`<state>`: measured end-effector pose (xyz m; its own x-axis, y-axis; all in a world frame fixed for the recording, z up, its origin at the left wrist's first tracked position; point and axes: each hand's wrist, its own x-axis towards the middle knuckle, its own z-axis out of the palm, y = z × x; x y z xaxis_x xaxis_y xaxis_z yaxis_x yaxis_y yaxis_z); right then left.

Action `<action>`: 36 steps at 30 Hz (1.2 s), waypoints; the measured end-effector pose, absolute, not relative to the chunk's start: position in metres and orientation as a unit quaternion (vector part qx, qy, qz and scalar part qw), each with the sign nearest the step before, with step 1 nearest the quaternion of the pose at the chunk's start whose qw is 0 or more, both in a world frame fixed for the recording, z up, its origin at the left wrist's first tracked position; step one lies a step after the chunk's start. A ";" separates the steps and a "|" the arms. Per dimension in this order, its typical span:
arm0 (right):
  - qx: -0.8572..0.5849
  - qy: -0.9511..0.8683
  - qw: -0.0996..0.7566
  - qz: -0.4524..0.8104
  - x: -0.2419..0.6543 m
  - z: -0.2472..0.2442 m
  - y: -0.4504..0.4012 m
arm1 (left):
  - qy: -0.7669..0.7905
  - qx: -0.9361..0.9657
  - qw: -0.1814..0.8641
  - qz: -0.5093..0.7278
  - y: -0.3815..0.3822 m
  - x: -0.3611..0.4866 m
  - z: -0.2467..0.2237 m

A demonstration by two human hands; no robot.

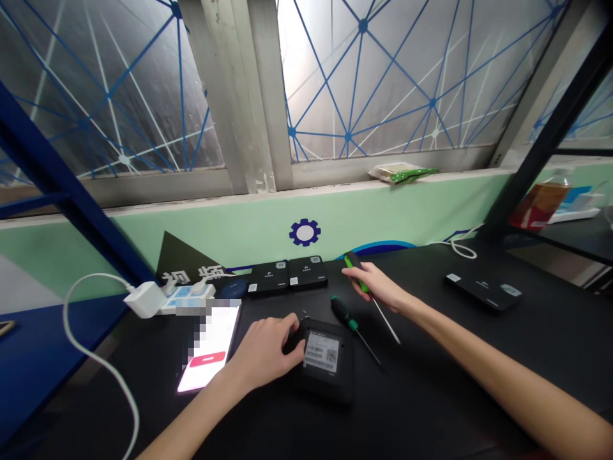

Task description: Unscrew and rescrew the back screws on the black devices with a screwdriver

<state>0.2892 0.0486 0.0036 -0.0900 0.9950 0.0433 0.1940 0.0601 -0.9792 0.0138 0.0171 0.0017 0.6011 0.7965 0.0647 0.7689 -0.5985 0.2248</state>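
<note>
My right hand [376, 285] is closed around the bright green and black handle of a screwdriver [385, 317], its long shaft pointing down and to the right. Just left of it, a second screwdriver [354, 326] with a dark green and black handle lies on the table. A flat black box [330, 390] lies with its white label [322, 351] facing up. My left hand [271, 351] grips this box at its left edge, thumb near the label. By the box's far edge are tiny bits that look like screws [305, 314].
Two black boxes [268, 278] [308, 273] sit side by side near the wall, and another black box [483, 291] lies at the right. Left of my left hand are a lit phone [211, 345], a power strip [184, 299] and a white charger [145, 300] with its cable. Shelf posts flank the table.
</note>
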 end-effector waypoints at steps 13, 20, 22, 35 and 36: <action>-0.690 -0.685 0.148 0.184 0.291 -0.012 0.054 | 0.383 0.915 0.084 0.095 0.020 0.008 -0.002; -0.724 -0.675 0.077 0.123 0.289 -0.017 0.055 | 0.370 0.917 0.104 0.110 0.020 0.009 -0.002; -0.724 -0.676 0.081 0.110 0.289 -0.019 0.056 | 0.379 0.911 0.102 0.127 0.020 0.011 -0.002; -0.723 -0.680 0.096 0.069 0.287 -0.019 0.055 | 0.438 0.884 0.067 0.152 0.022 0.014 -0.004; -0.721 -0.682 0.103 0.061 0.287 -0.018 0.054 | 0.436 0.885 0.065 0.152 0.022 0.014 -0.004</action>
